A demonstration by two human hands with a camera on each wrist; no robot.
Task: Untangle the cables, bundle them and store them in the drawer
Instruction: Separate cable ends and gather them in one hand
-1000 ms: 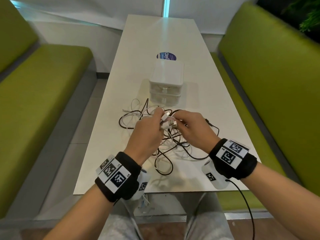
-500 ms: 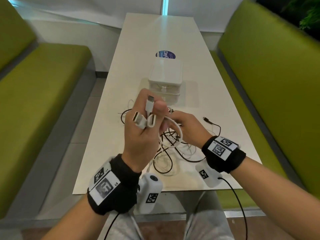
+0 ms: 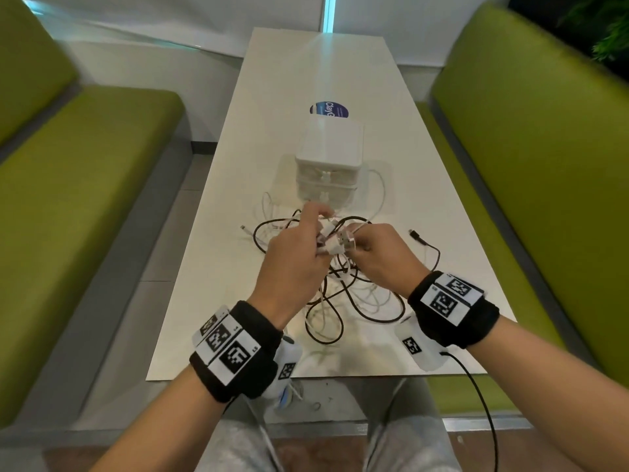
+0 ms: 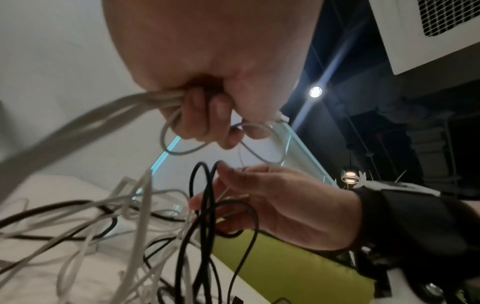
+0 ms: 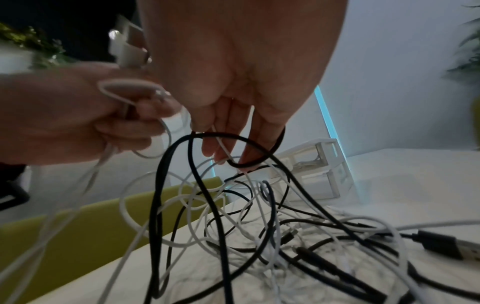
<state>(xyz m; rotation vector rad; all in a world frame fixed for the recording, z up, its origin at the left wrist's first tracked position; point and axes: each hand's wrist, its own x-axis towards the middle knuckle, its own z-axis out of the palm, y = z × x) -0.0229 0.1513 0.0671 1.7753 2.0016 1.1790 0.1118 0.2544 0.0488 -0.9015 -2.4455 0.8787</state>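
Clearly the tangled cables [image 3: 343, 287] lie mid-worktop [image 3: 211, 267], at 6 o'clock from the drawer unit [image 3: 328, 165]. Left hand [image 3: 292, 257] grips white strands; right hand [image 3: 381, 257] hooks a black loop [image 5: 259, 158]. Best feed plugs back through gently, never yanking.

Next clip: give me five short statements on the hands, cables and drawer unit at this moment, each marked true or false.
1. The left hand grips several white cables. True.
2. The drawer unit lies on the green bench. False: it stands on the table.
3. The cables are already bundled. False: black and white cables form a tangled heap on the table.
4. Black cable loops hang over the right hand's fingers. True.
5. A black connector lies on the table, right of the hands. True.
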